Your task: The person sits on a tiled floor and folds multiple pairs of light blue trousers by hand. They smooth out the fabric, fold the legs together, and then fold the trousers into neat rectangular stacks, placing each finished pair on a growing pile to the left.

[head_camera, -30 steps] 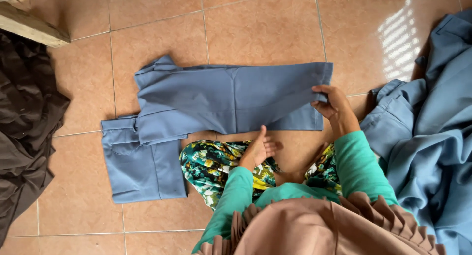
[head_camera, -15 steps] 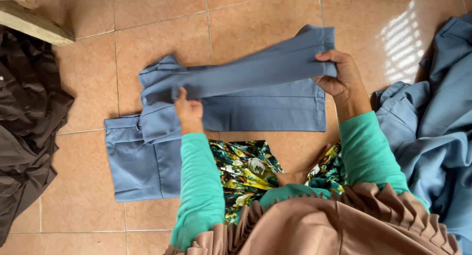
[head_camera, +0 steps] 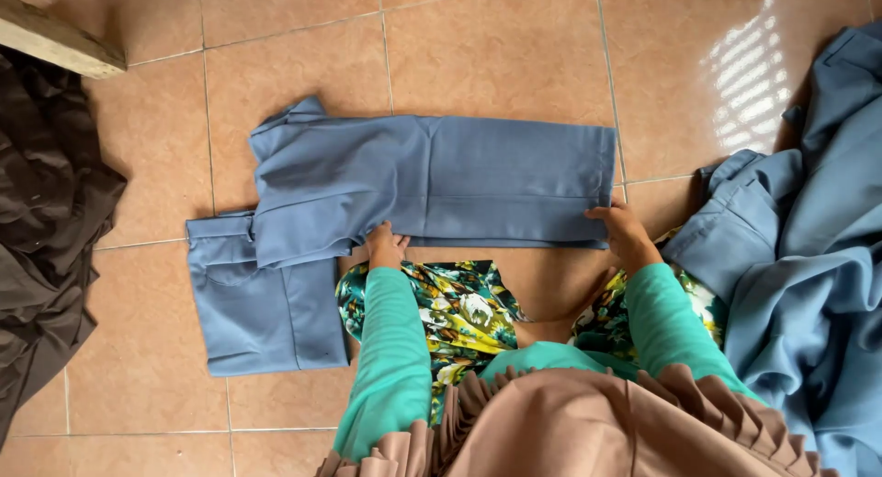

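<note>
A pair of grey-blue trousers lies flat on the tiled floor, its legs folded into a long band stretching right. The waist part lies at the lower left. My left hand rests on the near edge of the folded legs, about the middle. My right hand presses the near right corner of the same band. Both arms wear green sleeves. My knees, in a green flowered cloth, sit just below the trousers.
A heap of grey-blue garments lies at the right. A dark brown cloth pile lies at the left. A wooden plank crosses the top left corner. Orange floor tiles show beyond the trousers.
The lifted trouser legs have been laid down flat on the floor. Both hands have come down to the near edge of the folded band.
</note>
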